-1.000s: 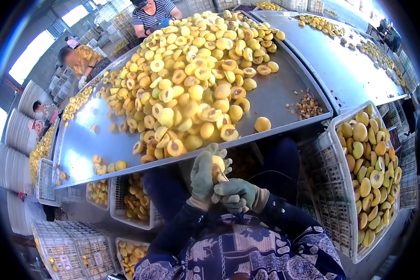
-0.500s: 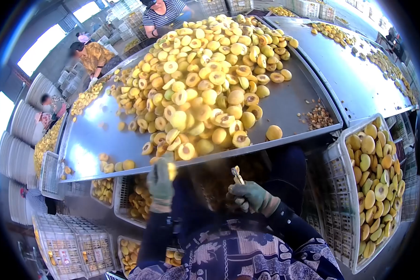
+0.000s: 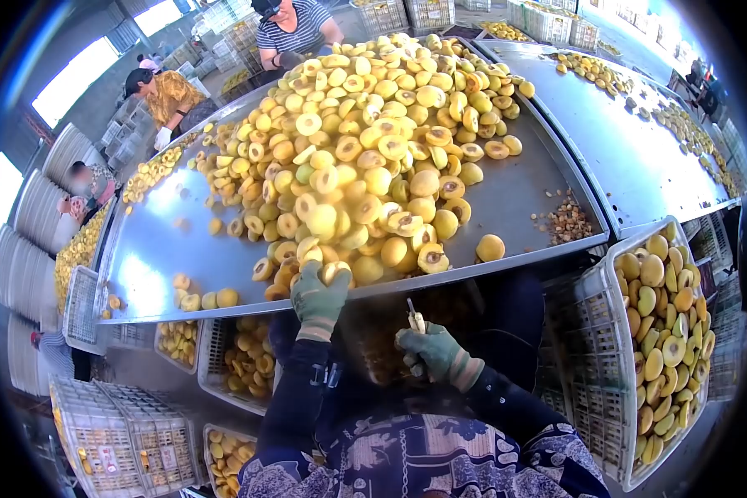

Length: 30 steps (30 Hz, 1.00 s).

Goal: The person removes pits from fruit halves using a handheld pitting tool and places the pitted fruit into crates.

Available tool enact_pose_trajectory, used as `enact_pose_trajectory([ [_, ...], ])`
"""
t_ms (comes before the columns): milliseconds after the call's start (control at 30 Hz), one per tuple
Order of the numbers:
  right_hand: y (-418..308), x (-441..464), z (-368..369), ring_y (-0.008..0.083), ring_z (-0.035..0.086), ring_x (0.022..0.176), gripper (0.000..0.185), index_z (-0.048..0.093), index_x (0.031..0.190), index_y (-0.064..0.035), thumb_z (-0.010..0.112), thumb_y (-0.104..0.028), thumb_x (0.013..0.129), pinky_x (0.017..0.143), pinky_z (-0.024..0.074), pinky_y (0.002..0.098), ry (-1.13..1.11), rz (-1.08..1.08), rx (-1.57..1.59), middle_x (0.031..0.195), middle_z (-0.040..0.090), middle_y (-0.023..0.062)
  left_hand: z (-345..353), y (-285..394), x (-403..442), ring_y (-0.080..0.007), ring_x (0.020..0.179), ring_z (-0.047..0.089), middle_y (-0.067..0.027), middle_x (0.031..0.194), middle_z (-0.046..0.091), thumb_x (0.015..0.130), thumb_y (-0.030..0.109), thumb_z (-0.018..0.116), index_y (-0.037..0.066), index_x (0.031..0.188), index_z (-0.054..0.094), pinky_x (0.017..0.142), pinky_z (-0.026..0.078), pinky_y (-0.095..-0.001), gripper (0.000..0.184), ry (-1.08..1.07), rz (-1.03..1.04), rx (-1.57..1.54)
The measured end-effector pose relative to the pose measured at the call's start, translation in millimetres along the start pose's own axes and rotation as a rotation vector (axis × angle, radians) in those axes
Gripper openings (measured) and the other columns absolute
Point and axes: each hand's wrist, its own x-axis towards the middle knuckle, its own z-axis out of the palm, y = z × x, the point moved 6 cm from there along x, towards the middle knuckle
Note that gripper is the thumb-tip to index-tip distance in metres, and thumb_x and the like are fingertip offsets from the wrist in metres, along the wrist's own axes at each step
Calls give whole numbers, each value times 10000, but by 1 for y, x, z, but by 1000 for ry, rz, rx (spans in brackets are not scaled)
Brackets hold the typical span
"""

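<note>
A large heap of halved yellow peaches (image 3: 365, 149), several showing brown pit hollows, lies on the metal table (image 3: 539, 195). At the table's near edge, my gloved left hand (image 3: 319, 300) has its fingers around a peach half (image 3: 335, 270) at the foot of the heap. Lower and to the right, my gloved right hand (image 3: 438, 353) is closed round a small pitting tool (image 3: 415, 319) with a pale handle and a thin metal tip pointing up. A single peach (image 3: 490, 247) rests near the edge.
Small brown pit pieces (image 3: 566, 218) lie on the table's right. A crate of peach halves (image 3: 585, 357) stands at my right; another crate (image 3: 212, 357) is under the table on the left. Co-workers (image 3: 174, 100) are across the table, beside a second metal table (image 3: 639, 174).
My left hand has moved up and right onto the heap's near edge, where it now grasps a peach half. My right hand, with the pitting tool, has shifted slightly left.
</note>
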Motion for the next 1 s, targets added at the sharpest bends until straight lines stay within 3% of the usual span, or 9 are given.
enact_pose_trajectory([
  [133, -27, -8, 12, 135, 514, 492, 328, 578, 901, -70, 595, -397, 919, 428, 419, 259, -16, -108, 23, 664, 562, 33, -28, 46, -4, -259, 817, 674, -124, 925, 712, 698, 123, 764, -1, 1026, 682, 802, 516, -321, 360, -114, 282, -403],
  [233, -47, -13, 20, 107, 503, 488, 366, 580, 901, -92, 559, -455, 940, 427, 399, 219, -92, -137, 149, 673, 558, 21, -46, 96, -28, -254, 881, 637, -131, 964, 699, 764, 95, 697, 2, 1023, 662, 822, 501, -323, 277, -304, 539, -534],
  [333, -46, -18, 26, 81, 488, 475, 352, 582, 890, -94, 550, -439, 950, 431, 391, 203, -125, -67, 345, 658, 547, 11, -42, 109, -49, -217, 916, 619, -126, 1015, 688, 880, 118, 612, 10, 1029, 643, 848, 489, -315, 187, -261, 483, -648],
  [467, -26, -11, 22, 101, 481, 459, 222, 590, 875, -86, 586, -300, 937, 417, 394, 229, -250, -140, 530, 620, 544, 20, 0, 102, -87, -138, 1007, 580, -82, 1128, 643, 997, 209, 496, 8, 1095, 621, 888, 481, -292, 256, -451, -323, -1385],
  [600, -11, -14, 4, 137, 542, 510, 119, 616, 936, -60, 633, -171, 898, 482, 463, 276, -22, -145, 285, 672, 599, 35, 9, 105, -94, -177, 981, 608, -93, 1117, 638, 1005, 278, 477, -9, 1211, 564, 893, 497, -312, 364, -531, -449, -1367],
  [733, -15, -28, -3, 86, 617, 649, 177, 602, 1013, -35, 635, -172, 907, 593, 500, 232, 196, -598, -107, 781, 669, 33, 14, 106, -84, -228, 1001, 607, -168, 1157, 605, 989, 433, 453, -41, 1207, 541, 861, 511, -321, 529, -425, -744, -1532],
  [833, -15, -36, 0, 86, 616, 668, 210, 607, 1037, -34, 651, -189, 902, 647, 511, 241, 131, -382, -347, 808, 668, 11, 6, 119, -87, -231, 967, 603, -171, 1180, 589, 984, 434, 463, -43, 1226, 525, 835, 526, -342, 539, -526, -760, -1554],
  [867, -12, -39, 3, 87, 618, 670, 226, 614, 1052, -43, 660, -204, 899, 648, 515, 245, 69, -354, -143, 808, 668, 5, -2, 127, -88, -232, 953, 604, -173, 1149, 602, 980, 448, 463, -45, 1227, 527, 827, 532, -353, 555, -479, -758, -1493],
  [1000, -6, -29, -4, 90, 627, 653, 225, 610, 1072, -67, 653, -209, 903, 587, 521, 245, 132, -420, -348, 799, 666, 13, 0, 124, -86, -215, 939, 611, -147, 1106, 627, 985, 436, 461, -25, 1201, 563, 817, 536, -341, 519, -448, -606, -1439],
])
